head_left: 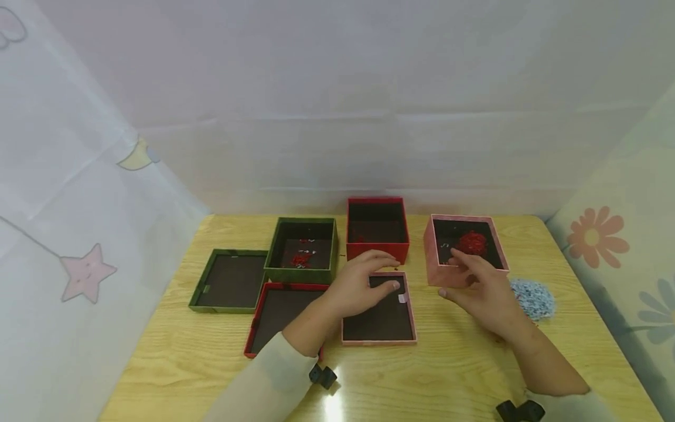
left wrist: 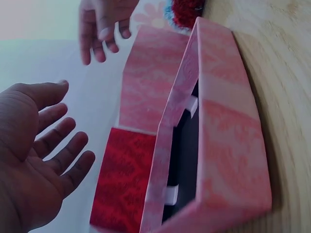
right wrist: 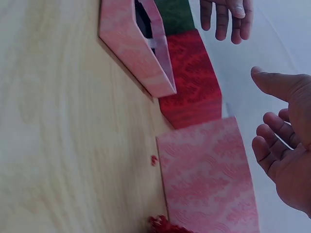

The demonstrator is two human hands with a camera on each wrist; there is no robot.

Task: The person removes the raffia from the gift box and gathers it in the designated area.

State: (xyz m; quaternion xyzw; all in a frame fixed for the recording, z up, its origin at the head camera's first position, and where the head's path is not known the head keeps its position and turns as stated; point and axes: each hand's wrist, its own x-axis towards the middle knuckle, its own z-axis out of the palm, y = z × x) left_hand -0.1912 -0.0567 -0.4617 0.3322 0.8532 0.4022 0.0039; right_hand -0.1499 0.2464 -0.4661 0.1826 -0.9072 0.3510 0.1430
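Note:
Above the upturned pink lid (head_left: 413, 328), my left hand (head_left: 361, 287) is held in the air with loosely bent fingers and nothing in it. My right hand (head_left: 487, 296) hovers just in front of the pink box (head_left: 440, 275), also holding nothing. Inside that box lies a clump of red material (head_left: 471, 242), possibly yarn or shredded paper, with small whitish bits. In the left wrist view, the left hand (left wrist: 39, 160) has its fingers spread apart from the lid's side (left wrist: 233, 121). The right wrist view has the right hand (right wrist: 291, 145) beside the pink box (right wrist: 209, 174), not touching it.
A red box (head_left: 403, 252) stands at the back middle, left of it a green box (head_left: 300, 275) with red and whitish bits inside. A green lid (head_left: 232, 281) and a red lid (head_left: 287, 316) lie at left. Right of the right hand sits a blue-white fluffy clump (head_left: 534, 299).

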